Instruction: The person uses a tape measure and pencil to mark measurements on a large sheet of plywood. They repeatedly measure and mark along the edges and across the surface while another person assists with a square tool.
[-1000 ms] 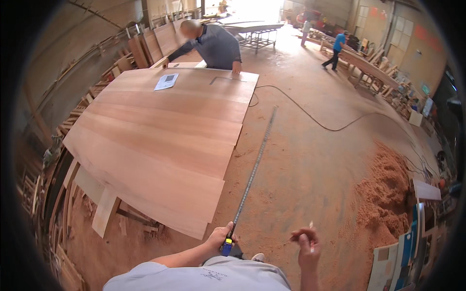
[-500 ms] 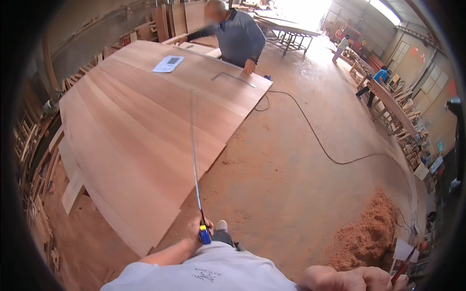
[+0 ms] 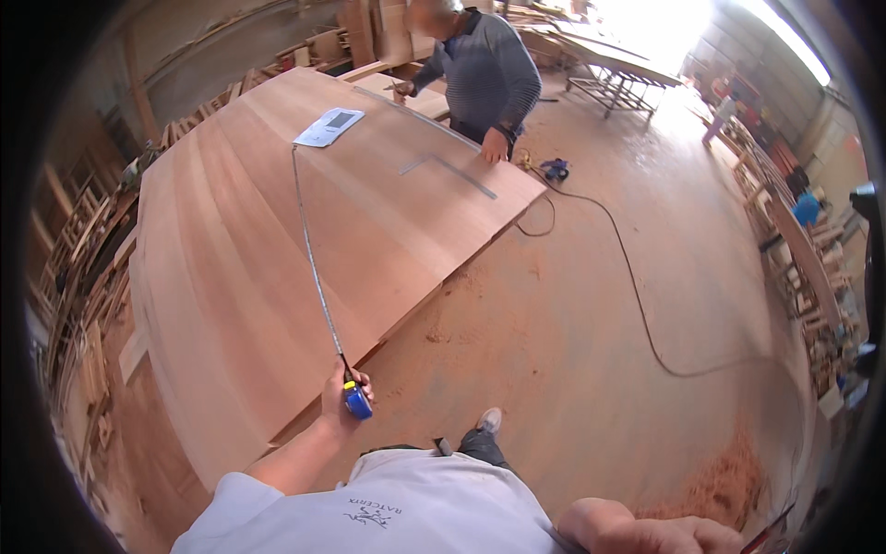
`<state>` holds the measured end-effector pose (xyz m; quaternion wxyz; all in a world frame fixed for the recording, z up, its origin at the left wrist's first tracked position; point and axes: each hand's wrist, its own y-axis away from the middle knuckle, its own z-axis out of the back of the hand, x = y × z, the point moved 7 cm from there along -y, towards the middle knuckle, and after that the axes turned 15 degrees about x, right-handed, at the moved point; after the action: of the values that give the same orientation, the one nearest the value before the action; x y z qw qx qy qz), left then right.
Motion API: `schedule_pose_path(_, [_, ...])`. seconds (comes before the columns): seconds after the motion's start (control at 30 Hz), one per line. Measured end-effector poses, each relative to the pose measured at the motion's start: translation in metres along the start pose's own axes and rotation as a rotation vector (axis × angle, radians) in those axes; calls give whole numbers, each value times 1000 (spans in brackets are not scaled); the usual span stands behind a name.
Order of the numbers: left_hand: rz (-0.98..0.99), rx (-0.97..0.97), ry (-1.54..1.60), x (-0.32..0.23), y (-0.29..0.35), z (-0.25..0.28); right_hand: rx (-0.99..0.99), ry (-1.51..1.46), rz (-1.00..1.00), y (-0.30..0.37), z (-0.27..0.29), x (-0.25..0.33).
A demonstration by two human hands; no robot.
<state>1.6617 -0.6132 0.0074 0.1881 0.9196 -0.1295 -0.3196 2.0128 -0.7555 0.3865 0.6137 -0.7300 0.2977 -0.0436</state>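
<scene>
My left hand point(image 3: 334, 397) is closed around a blue and yellow tape measure point(image 3: 358, 403) beside the near right edge of a large wooden panel point(image 3: 231, 286). Its long blade point(image 3: 311, 251) stretches out over the panel, the far end near a white sheet of paper point(image 3: 319, 137). At the lower right, my right hand point(image 3: 646, 534) is curled, partly cut off by the frame. A thin red pencil point(image 3: 768, 535) sticks out beyond its fingers; the grip itself is hidden.
Across the panel stands a person point(image 3: 489, 78), one hand on its edge near a metal square point(image 3: 452, 174). A cable point(image 3: 628, 268) runs over the floor to a blue power tool point(image 3: 555, 170). Sawdust point(image 3: 724, 485) is heaped at right; timber point(image 3: 803, 249) lines the wall.
My left hand has moved forward with the tape measure, and the blade's far end has swung left to the paper. The view has shifted. The other person's far hand has drawn in.
</scene>
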Motion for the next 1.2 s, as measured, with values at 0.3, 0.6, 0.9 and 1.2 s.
schedule_pose_path(0.3, [-242,-268,136,39,-49,-29,-129,-130,-1240,-56,219,-18])
schedule_pose_path(0.6, [-378,-299,169,18,-189,-41,-544,89,-868,-16,394,-120])
schedule_pose_path(0.9, [-447,-425,118,-46,-334,-47,-257,-562,-903,-11,503,-235])
schedule_pose_path(1.2, [-480,-560,122,-49,-339,-19,-264,-536,-1014,-10,566,-284])
